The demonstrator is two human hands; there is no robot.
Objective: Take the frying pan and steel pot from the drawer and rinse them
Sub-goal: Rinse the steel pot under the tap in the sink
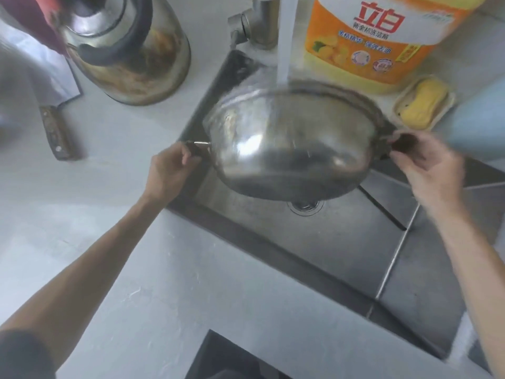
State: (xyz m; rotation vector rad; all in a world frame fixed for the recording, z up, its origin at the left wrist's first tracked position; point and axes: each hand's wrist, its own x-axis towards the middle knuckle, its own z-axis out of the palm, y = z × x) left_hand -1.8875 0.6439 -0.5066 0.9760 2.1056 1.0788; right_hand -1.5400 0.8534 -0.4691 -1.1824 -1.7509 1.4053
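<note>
The steel pot (289, 143) is held above the sink (314, 242), tilted so that its rounded outer wall faces the camera and its rim points toward the far side. A stream of water (285, 45) falls from the faucet (259, 20) onto the far upper part of the pot. The left hand (170, 170) closes its grip around the pot's left side handle (198, 145), fingers curled over it. The right hand (426, 162) pinches the dark right side handle (404, 143) between thumb and fingers. The drain (306, 207) lies directly below the pot.

On the white tabletop (109, 214), a stained metal kettle (128, 50) with a black handle stands to the far left of the sink. A cleaver (54, 105) with a wooden handle lies left of the kettle. A large orange-and-yellow detergent bottle (382, 42) stands at the far right behind the sink. A yellow soap bar (423, 106) rests in a dish just right of the bottle.
</note>
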